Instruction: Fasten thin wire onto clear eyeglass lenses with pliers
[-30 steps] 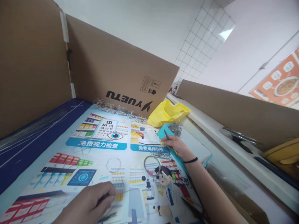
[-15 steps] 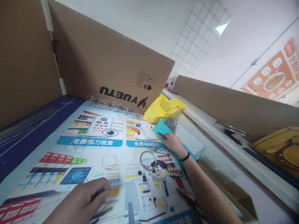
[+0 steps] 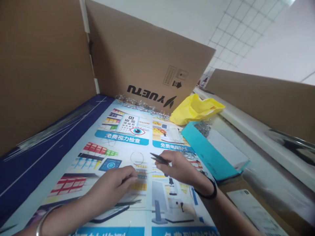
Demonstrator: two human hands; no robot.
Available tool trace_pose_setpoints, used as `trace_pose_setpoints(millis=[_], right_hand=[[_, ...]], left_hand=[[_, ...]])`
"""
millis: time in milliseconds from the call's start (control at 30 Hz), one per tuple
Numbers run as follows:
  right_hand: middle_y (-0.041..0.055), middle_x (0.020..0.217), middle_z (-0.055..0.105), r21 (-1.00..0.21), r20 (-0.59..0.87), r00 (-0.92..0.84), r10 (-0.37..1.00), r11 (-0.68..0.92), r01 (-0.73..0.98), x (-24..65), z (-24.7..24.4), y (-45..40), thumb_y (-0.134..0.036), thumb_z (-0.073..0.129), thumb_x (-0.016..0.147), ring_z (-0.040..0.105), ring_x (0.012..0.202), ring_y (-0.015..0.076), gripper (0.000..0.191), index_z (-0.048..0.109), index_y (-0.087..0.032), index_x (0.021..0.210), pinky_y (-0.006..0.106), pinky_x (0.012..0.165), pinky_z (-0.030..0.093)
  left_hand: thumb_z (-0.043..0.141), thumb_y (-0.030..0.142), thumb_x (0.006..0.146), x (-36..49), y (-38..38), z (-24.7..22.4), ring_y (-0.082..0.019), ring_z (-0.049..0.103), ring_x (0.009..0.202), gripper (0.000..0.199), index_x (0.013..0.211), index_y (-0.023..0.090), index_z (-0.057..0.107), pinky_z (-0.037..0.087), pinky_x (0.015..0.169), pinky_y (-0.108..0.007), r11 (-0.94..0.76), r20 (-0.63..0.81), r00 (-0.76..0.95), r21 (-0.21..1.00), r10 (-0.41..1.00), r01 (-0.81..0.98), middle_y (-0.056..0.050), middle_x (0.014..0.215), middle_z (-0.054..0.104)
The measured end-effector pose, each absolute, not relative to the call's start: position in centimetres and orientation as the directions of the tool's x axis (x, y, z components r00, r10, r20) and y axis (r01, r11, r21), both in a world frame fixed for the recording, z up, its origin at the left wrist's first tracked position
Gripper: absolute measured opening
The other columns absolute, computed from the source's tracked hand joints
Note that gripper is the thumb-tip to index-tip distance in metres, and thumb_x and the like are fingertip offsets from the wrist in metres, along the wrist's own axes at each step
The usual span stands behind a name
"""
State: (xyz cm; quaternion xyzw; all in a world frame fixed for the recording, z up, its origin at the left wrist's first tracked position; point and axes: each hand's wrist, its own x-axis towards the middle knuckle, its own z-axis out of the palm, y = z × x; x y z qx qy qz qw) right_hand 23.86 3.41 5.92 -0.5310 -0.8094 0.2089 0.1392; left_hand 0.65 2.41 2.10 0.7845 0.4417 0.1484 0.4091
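My right hand (image 3: 177, 164), a black band on its wrist, is closed around dark pointed tweezers (image 3: 159, 158), whose two tips point left and stand slightly apart. Nothing can be made out between the tips. My left hand (image 3: 121, 182) is closed in a pinch just to the left and lower; what it holds, if anything, is hidden. Beyond the two hands a thin wire ring (image 3: 137, 158) lies on the printed poster (image 3: 150, 183). To the right stands a teal open box (image 3: 200, 150) with a grey tangle of thin wire bits (image 3: 203, 128) at its far end.
A yellow plastic bag (image 3: 194, 109) sits behind the teal box. Along the foot of the cardboard wall (image 3: 147, 59) runs a row of small clear and wiry bits (image 3: 137, 102). A white packet (image 3: 256, 209) lies at the lower right. Cardboard also rises at left.
My right hand has come back with the tweezers from the teal box's edge to beside my left hand. The view has shifted left, so things appear further right.
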Motion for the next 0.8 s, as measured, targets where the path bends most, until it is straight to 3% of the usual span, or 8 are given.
trace_pose_setpoints(millis=[200, 433, 633, 800], right_hand=[[-0.0012, 0.065, 0.056, -0.449, -0.020, -0.510, 0.860, 0.448, 0.773, 21.2, 5.1, 3.7, -0.019, 0.055, 0.074, 0.047, 0.061, 0.0099, 0.010, 0.055, -0.018, 0.064, 0.021, 0.058, 0.030], [-0.0023, 0.065, 0.055, -0.510, -0.037, -0.532, 0.846, 0.442, 0.738, 20.8, 4.2, 4.9, -0.021, 0.056, 0.073, 0.046, 0.060, 0.0098, 0.010, 0.054, -0.018, 0.064, 0.021, 0.055, 0.028], [-0.0031, 0.062, 0.052, -0.578, 0.014, -0.499, 0.866, 0.414, 0.703, 19.8, 4.5, 5.7, -0.025, 0.054, 0.075, 0.046, 0.058, 0.0096, 0.015, 0.054, -0.019, 0.061, 0.022, 0.054, 0.028], [-0.0028, 0.063, 0.054, -0.606, 0.027, -0.469, 0.883, 0.388, 0.695, 18.9, 4.1, 6.0, -0.023, 0.053, 0.075, 0.047, 0.058, 0.0105, 0.014, 0.055, -0.020, 0.063, 0.023, 0.054, 0.030]], left_hand=[[0.038, 0.028, 0.084, 0.1, 3.0, 2.1, -0.013, 0.052, 0.065, 0.021, 0.072, 0.020, 0.054, 0.033, 0.058, -0.021, -0.332, -0.069, 0.536, 0.716, 0.842, 0.614, 0.002, 0.067, 0.059], [0.035, 0.030, 0.087, -0.9, 3.7, 2.7, -0.015, 0.054, 0.063, 0.027, 0.082, 0.020, 0.060, 0.032, 0.056, -0.023, -0.442, 0.015, 0.524, 0.556, 0.852, 0.704, -0.001, 0.072, 0.064], [0.039, 0.021, 0.086, -1.9, 4.7, 4.2, -0.013, 0.056, 0.067, 0.024, 0.084, 0.019, 0.063, 0.036, 0.059, -0.022, -0.484, 0.087, 0.522, 0.527, 0.849, 0.699, -0.001, 0.075, 0.064], [0.039, 0.014, 0.085, -2.9, 5.3, 4.2, -0.016, 0.054, 0.078, 0.026, 0.077, 0.017, 0.063, 0.037, 0.063, -0.024, -0.631, 0.227, 0.590, 0.327, 0.775, 0.704, -0.004, 0.080, 0.060]])
